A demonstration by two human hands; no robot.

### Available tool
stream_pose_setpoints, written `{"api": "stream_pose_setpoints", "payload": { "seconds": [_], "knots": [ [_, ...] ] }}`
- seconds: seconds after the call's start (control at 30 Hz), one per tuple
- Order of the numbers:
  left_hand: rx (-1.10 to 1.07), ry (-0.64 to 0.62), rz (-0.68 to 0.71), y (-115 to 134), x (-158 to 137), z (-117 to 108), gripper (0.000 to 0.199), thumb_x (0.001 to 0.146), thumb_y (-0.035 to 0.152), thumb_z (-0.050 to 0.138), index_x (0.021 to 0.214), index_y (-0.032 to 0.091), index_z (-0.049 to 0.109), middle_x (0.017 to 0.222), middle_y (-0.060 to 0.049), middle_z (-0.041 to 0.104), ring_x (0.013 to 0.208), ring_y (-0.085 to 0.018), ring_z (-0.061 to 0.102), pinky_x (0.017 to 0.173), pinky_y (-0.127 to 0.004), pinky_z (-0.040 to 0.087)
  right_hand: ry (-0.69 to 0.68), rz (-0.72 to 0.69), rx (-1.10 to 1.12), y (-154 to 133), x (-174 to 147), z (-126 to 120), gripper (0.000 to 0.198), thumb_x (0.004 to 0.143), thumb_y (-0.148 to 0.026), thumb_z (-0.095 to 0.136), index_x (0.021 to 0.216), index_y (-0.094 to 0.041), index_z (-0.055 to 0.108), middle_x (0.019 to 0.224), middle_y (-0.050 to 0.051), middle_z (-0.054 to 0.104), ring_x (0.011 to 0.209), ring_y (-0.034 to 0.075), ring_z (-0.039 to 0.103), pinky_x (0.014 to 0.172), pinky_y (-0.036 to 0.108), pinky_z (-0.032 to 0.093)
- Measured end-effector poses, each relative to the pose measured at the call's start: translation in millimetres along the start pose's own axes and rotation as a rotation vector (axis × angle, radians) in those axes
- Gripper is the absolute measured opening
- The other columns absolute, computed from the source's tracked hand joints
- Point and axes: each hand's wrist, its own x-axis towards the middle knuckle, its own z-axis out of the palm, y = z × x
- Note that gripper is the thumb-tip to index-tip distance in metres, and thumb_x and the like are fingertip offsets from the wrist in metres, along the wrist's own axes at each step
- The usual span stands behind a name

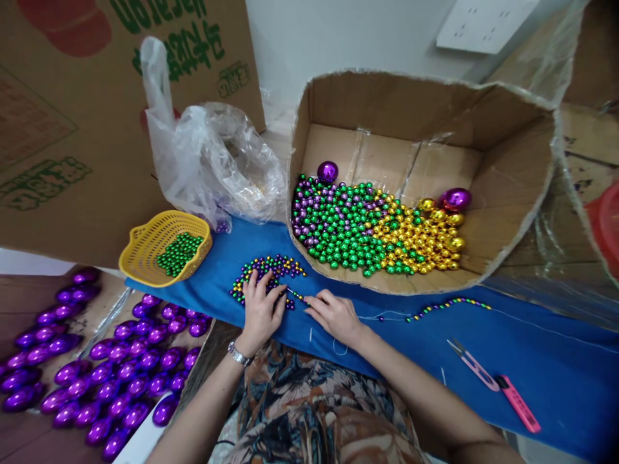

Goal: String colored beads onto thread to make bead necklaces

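Note:
My left hand [262, 306] lies with fingers spread over a pile of small purple, green and gold beads [271, 265] on the blue cloth [387, 361]. To its right, my right hand [336, 316] pinches a thin needle [291, 291] that carries a few beads, its tip pointing at the pile near my left fingers. A pale thread [341, 348] loops below my right hand. Further right along the cloth runs a strand of strung beads [449, 303] in purple, green and gold.
A cut-down cardboard box [425, 103] holds loose shiny beads behind my hands. At left stand a yellow basket [133, 248] of green beads and a plastic bag [186, 148]. Pink scissors [476, 367] and a pink box cutter [520, 405] lie right. Purple ornaments [128, 368] fill the lower left.

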Motion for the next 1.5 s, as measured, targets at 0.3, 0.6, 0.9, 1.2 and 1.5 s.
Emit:
{"api": "stream_pose_setpoints", "payload": {
  "seconds": [0.3, 0.6, 0.9, 1.2, 1.5],
  "knots": [
    [0.013, -0.025, 0.003, 3.9, 1.6, -0.7, 0.023, 0.089, 0.028, 0.055, 0.107, 0.026, 0.07, 0.136, -0.011, 0.049, 0.14, -0.038, 0.022, 0.108, -0.063, 0.024, -0.026, -0.004, -0.052, 1.0, -6.7, -6.5, 0.025, 0.097, -0.037, 0.049, 0.111, -0.026, 0.067, 0.088, 0.001, 0.064, 0.064, 0.009, 0.062, 0.057, 0.021, 0.042],
    [-0.007, -0.021, 0.004, 1.9, 0.4, 0.9, 0.024, 0.088, 0.028, 0.056, 0.107, 0.027, 0.07, 0.137, -0.011, 0.049, 0.14, -0.038, 0.023, 0.108, -0.063, 0.024, -0.045, 0.001, -0.054, -0.7, -6.0, -7.9, 0.024, 0.097, -0.036, 0.049, 0.109, -0.026, 0.067, 0.087, 0.001, 0.063, 0.063, 0.008, 0.06, 0.058, 0.02, 0.041],
    [-0.061, -0.008, 0.035, 6.8, 0.8, -0.1, 0.024, 0.087, 0.026, 0.058, 0.107, 0.029, 0.07, 0.138, -0.009, 0.048, 0.141, -0.036, 0.022, 0.109, -0.063, 0.024, 0.063, 0.049, 0.0, -0.1, -0.5, 12.8, 0.038, 0.092, -0.048, 0.053, 0.115, -0.02, 0.066, 0.088, 0.005, 0.065, 0.07, 0.011, 0.064, 0.062, 0.02, 0.046],
    [-0.247, -0.018, 0.008, -1.3, 14.1, -7.2, 0.019, 0.091, 0.03, 0.054, 0.095, 0.022, 0.07, 0.133, -0.01, 0.053, 0.139, -0.032, 0.028, 0.112, -0.056, 0.027, 0.116, 0.036, 0.108, 1.7, -5.3, -3.2, 0.044, 0.091, -0.053, 0.051, 0.115, -0.02, 0.066, 0.092, 0.006, 0.066, 0.08, 0.012, 0.064, 0.072, 0.021, 0.049],
    [-0.559, -0.117, -0.189, 1.2, 18.4, -17.4, 0.024, 0.09, 0.04, 0.053, 0.082, 0.021, 0.067, 0.135, -0.009, 0.055, 0.135, -0.028, 0.038, 0.113, -0.051, 0.028, 0.088, -0.002, 0.106, 1.8, -9.8, -24.5, 0.038, 0.096, -0.043, 0.048, 0.122, -0.018, 0.061, 0.089, 0.005, 0.068, 0.08, 0.014, 0.063, 0.076, 0.025, 0.048]
  ]
}}
